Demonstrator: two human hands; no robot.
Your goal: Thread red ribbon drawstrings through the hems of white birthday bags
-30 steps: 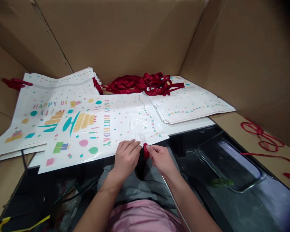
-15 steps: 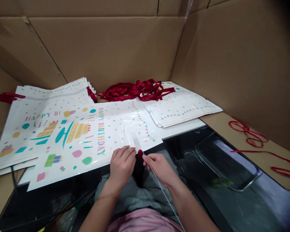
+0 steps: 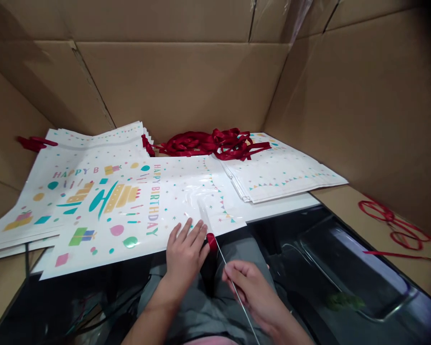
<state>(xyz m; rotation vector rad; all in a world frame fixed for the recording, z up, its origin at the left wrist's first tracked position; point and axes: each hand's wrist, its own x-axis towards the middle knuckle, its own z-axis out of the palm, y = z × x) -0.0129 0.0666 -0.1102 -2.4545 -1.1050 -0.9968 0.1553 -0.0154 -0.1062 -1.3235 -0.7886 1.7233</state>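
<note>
My left hand (image 3: 186, 249) lies with fingers spread on the near edge of a white printed sheet (image 3: 181, 191) that reads HAPPY BIRTHDAY, with cakes, balloons and stars. Closed in a pinch, my right hand (image 3: 249, 290) holds a thin metal rod (image 3: 221, 252). The rod slants from below my right hand up to the sheet's edge. A piece of dark red ribbon (image 3: 211, 240) sits at that edge, beside my left fingertips and around the rod's upper part. Above it a narrow raised ridge shows in the sheet; whether the rod continues inside, I cannot tell.
A pile of red ribbons (image 3: 201, 143) lies at the back. Stacked printed sheets (image 3: 283, 175) rest at right, with more printed sheets (image 3: 93, 143) at left. Loose thin red ribbon (image 3: 391, 218) lies on cardboard at right. Tall cardboard walls (image 3: 179, 86) enclose the back and sides.
My right hand has slid down along the rod, away from the red ribbon. My left fingers have spread out flatter on the sheet. The camera view has shifted slightly.
</note>
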